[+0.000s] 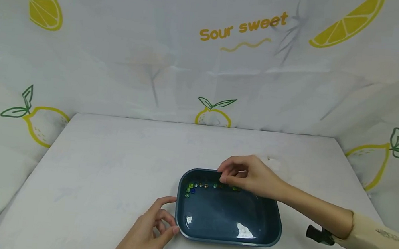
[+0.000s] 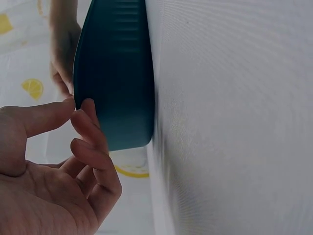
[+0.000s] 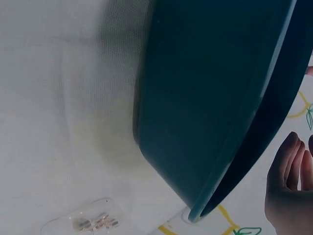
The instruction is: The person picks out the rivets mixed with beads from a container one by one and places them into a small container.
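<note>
A dark teal rectangular tray (image 1: 224, 241) sits on the white table. Inside it, small glass marbles (image 1: 206, 185) in green, clear, orange and blue line the back wall and turn at the back left corner. My left hand (image 1: 153, 228) holds the tray's left side near its front corner, thumb at the rim and curled fingers against the outer wall in the left wrist view. Over the back rim, my right hand (image 1: 243, 172) hangs with bent fingers; thumb and index tips stand apart above the marble row, nothing visible between them. It hides part of the row.
A clear plastic container (image 3: 98, 220) with small shiny pieces lies behind the tray, partly hidden by the right arm in the head view. A black device (image 1: 320, 235) is strapped at the right wrist's sleeve. A lemon-print curtain (image 1: 177, 58) hangs behind the table.
</note>
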A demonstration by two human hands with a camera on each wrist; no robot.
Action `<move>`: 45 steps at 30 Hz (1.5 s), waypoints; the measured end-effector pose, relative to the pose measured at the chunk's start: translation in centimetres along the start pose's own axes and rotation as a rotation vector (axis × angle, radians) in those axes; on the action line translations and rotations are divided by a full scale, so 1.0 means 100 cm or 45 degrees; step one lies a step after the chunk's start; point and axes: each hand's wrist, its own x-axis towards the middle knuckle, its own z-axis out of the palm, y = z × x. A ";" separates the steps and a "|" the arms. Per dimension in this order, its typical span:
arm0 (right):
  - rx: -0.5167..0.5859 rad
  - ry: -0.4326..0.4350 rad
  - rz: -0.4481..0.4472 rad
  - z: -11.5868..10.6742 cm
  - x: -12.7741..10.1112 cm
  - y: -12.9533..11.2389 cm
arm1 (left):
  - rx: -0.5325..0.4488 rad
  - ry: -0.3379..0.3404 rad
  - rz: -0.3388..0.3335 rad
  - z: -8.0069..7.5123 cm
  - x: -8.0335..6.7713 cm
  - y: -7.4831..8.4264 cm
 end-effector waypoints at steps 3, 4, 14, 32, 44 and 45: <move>0.040 -0.045 -0.002 0.004 0.002 0.002 | 0.003 -0.008 -0.001 -0.001 0.000 0.000; 0.059 -0.055 -0.002 0.006 0.003 0.003 | 0.004 -0.009 -0.002 -0.001 0.000 0.000; 0.182 -0.107 0.052 0.022 0.009 0.003 | 0.024 -0.013 -0.010 -0.003 -0.001 0.000; 0.121 -0.157 0.126 0.046 0.014 0.014 | 0.050 -0.028 -0.065 -0.008 -0.005 -0.001; 0.059 -0.158 0.174 0.052 0.013 0.016 | 0.078 -0.032 0.021 -0.014 -0.008 -0.004; 0.055 -0.159 0.173 0.052 0.013 0.016 | 0.079 -0.033 0.022 -0.015 -0.008 -0.004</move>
